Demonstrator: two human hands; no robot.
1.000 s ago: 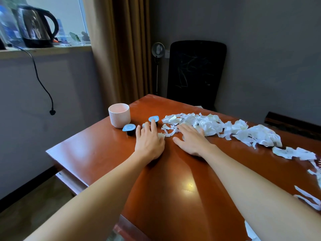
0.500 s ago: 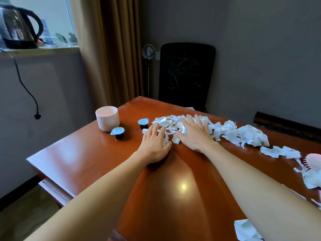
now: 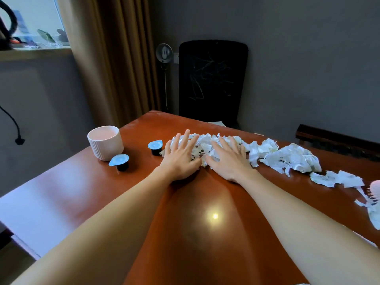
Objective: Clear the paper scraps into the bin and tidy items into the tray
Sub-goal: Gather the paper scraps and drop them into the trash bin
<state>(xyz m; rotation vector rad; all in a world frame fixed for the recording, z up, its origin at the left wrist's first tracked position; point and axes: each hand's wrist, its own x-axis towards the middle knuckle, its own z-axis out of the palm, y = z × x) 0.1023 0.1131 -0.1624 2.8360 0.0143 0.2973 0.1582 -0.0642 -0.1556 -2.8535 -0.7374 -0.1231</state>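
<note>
Head view looks down 2 bare forearms to the hands, both laid flat with fingers straight and spread, gripping nothing. The left hand (image 3: 181,159) presses on the left end of the paper scraps (image 3: 287,159), and the right hand (image 3: 228,161) lies just beside it on the same heap, the thumbs nearly meeting at the heap's near side. The scraps form 1 long ragged band on the surface (image 3: 205,202). Its long axis runs from under the hands toward the right edge, roughly along the far edge; it is thick under the fingers, crumpled into a clump beyond the right hand, then thins to loose pieces. Most of the paper therefore lies to the right of both hands, nearer the right hand, while the left hand caps the band's left end. Just left of the left hand a blue-lidded pod (image 3: 155,147) stands almost against the outermost scraps (a leftward sweep would likely knock it). A 2nd pod (image 3: 120,161) and a ribbed pale cup (image 3: 106,141) stand farther toward the left edge. A pink brush (image 3: 375,191) pokes in at the right edge among loose pieces. Neither bin nor tray is in view, so the sweep's direction cannot be judged. A black chair (image 3: 212,79) stands beyond the far corner.
</note>
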